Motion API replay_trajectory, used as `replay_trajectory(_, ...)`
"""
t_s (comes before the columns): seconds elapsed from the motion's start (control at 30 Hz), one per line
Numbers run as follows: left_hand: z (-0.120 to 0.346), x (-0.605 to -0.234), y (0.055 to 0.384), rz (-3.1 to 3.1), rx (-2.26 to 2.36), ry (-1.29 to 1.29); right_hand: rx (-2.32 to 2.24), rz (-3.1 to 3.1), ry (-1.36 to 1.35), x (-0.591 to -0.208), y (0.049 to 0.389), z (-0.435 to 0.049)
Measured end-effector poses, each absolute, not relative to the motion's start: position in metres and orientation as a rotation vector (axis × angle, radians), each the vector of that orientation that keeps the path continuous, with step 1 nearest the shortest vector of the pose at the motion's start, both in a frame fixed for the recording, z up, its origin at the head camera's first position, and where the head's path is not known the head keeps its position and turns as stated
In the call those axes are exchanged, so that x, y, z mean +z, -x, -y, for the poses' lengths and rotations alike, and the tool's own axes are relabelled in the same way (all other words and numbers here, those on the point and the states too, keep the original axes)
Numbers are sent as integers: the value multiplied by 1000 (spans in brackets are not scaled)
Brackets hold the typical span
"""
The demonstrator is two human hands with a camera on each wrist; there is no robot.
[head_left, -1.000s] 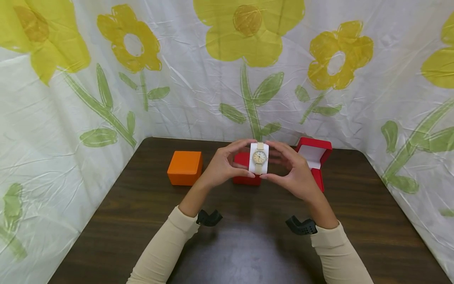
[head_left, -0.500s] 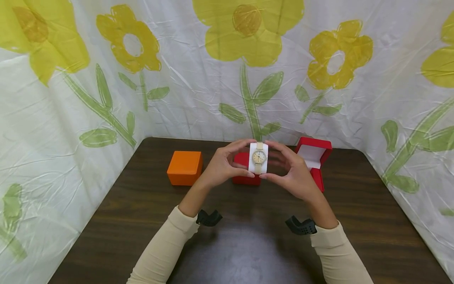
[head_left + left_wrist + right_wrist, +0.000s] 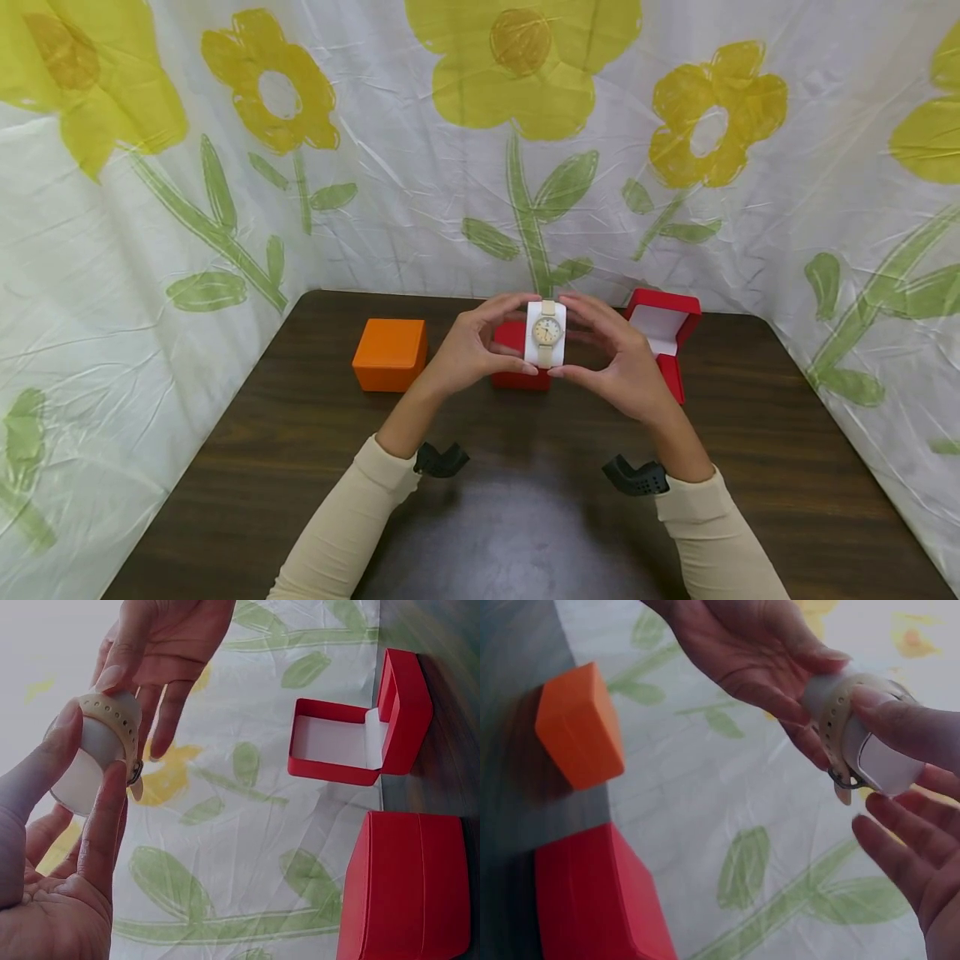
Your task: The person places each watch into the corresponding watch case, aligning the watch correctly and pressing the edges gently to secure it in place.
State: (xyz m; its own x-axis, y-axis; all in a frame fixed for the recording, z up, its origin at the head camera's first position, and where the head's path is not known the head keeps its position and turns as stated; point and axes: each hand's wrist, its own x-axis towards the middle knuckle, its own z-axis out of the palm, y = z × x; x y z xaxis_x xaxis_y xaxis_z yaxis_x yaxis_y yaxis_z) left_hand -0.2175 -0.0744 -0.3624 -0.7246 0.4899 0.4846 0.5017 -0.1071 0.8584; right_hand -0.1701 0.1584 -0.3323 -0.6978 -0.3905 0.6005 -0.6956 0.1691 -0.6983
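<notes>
A wristwatch [image 3: 547, 332] with a cream strap and pale round dial is wrapped around a white watch cushion [image 3: 533, 348]. Both hands hold the cushion up above the table, dial toward the head camera. My left hand [image 3: 477, 348] pinches its left end between thumb and fingers. From the other side my right hand [image 3: 619, 360] grips the right end likewise. In the left wrist view the strap [image 3: 112, 714] shows its holes and buckle at the back of the cushion.
Behind the hands stands a closed red box [image 3: 512, 379], partly hidden. An orange box [image 3: 390, 356] sits to its left. At the right an open red box [image 3: 667, 321] shows a white lining. A flowered white curtain [image 3: 420, 217] hangs around the dark table [image 3: 300, 467].
</notes>
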Motion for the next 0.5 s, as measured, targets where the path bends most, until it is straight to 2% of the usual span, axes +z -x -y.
replay_trajectory(0.5,77,-360,217,2102,-1922,1218,1594,2131,-1028,-336,174,-158)
